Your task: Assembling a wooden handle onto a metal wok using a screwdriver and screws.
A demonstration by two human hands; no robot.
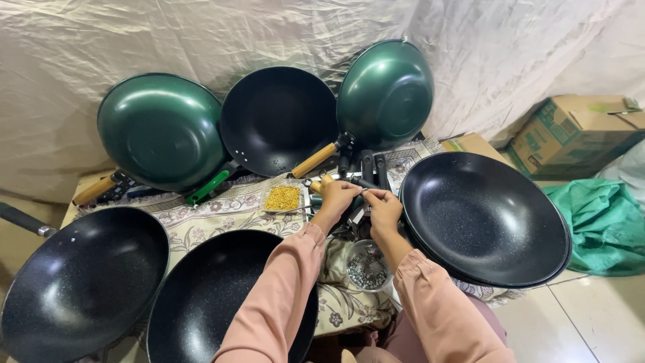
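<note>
We stretch both arms forward; left hand (338,195) grips a wooden handle (318,183), right hand (383,205) pinches something too small to identify.

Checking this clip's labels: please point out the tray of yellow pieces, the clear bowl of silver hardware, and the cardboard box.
tray of yellow pieces (283,198), head view, on the yellow heap.
clear bowl of silver hardware (367,269), head view, on its metal contents.
cardboard box (571,138), head view, on its front face.
</note>
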